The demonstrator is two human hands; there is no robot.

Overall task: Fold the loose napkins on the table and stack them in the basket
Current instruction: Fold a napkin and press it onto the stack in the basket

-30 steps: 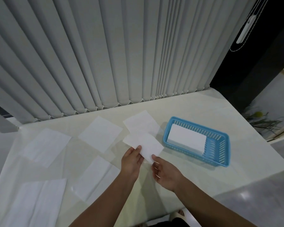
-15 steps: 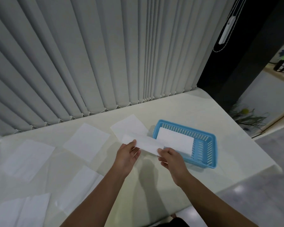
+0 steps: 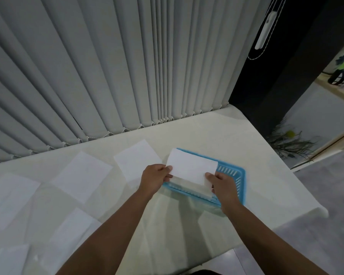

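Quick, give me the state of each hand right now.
Left hand: closed on the left end of the folded white paper napkin.
Right hand: closed on the same napkin's right end.

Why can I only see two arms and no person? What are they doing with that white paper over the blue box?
The camera sits on the person's head and looks down, so you see only their arms. There is no machine here, just two bare hands. The left hand and the right hand each pinch one end of a folded napkin with their fingers, holding it over the blue basket. The basket sits on a pale table. More loose napkins lie flat on the table to the left, not yet folded. Behind the table hang grey window blinds.
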